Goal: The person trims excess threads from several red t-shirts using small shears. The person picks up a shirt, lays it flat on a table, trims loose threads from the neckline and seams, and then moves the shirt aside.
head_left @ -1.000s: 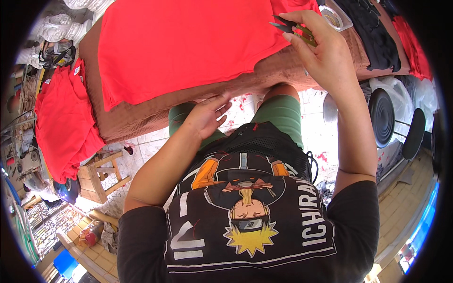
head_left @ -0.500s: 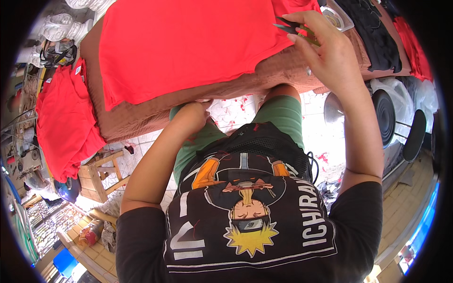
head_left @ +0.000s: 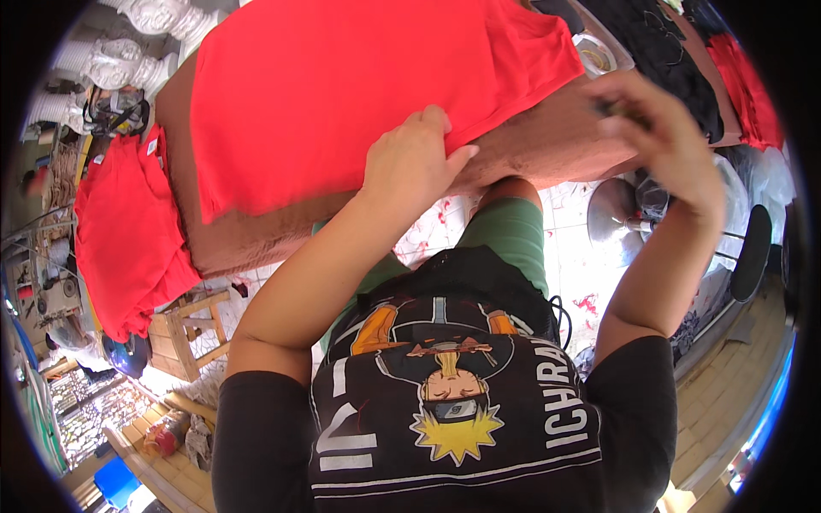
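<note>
Resting left hand [head_left: 409, 162]: fingers loose on near edge of red garment [head_left: 351, 94]
Right hand [head_left: 678, 154]: pinching dark tool [head_left: 606, 108] (blurred, probably snips)
Garment: across bench [head_left: 556, 137]; seems soft, light; hold by edge

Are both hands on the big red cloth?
No, the left hand is on the red cloth, but the right hand is away from it.

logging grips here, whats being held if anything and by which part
The right hand holds a small, slim, dark tool, too motion-blurred to tell by which part. The left hand rests on the flat red fabric garment, not visibly gripping it.
</note>
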